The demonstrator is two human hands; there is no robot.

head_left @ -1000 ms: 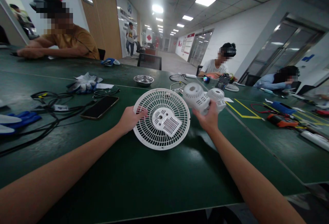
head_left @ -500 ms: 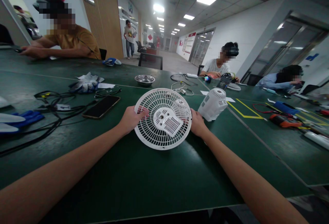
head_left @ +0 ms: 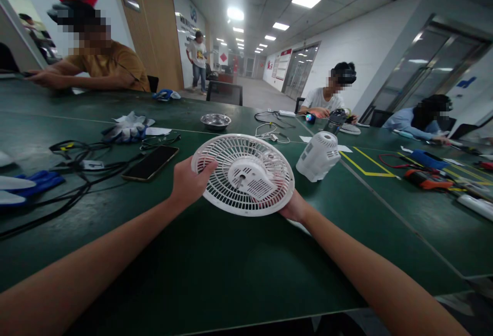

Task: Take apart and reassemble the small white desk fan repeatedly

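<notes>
A round white fan grille (head_left: 215,192) is held above the green table, tilted with its near edge low. At its centre are a slotted motor housing (head_left: 258,186) and a short metal shaft. My left hand (head_left: 189,181) grips the left rim, thumb lying over the slats. My right hand (head_left: 293,206) holds the right side from beneath; most of its fingers are hidden by the grille. Just right of the grille stands a white plastic fan base (head_left: 319,156) with vents. Part of a white object (head_left: 301,227) shows below my right wrist.
A phone (head_left: 151,163), black cables (head_left: 87,164) and work gloves (head_left: 129,128) lie to the left. A metal bowl (head_left: 215,121) and a white cable (head_left: 271,134) are behind the grille. Rightward lies an orange multimeter (head_left: 427,179). Several other people sit around the table (head_left: 231,274).
The grille has tipped flatter in my hands, so its centre shaft shows more clearly. My right hand has moved lower and further under the rim. The fan base has stayed in place.
</notes>
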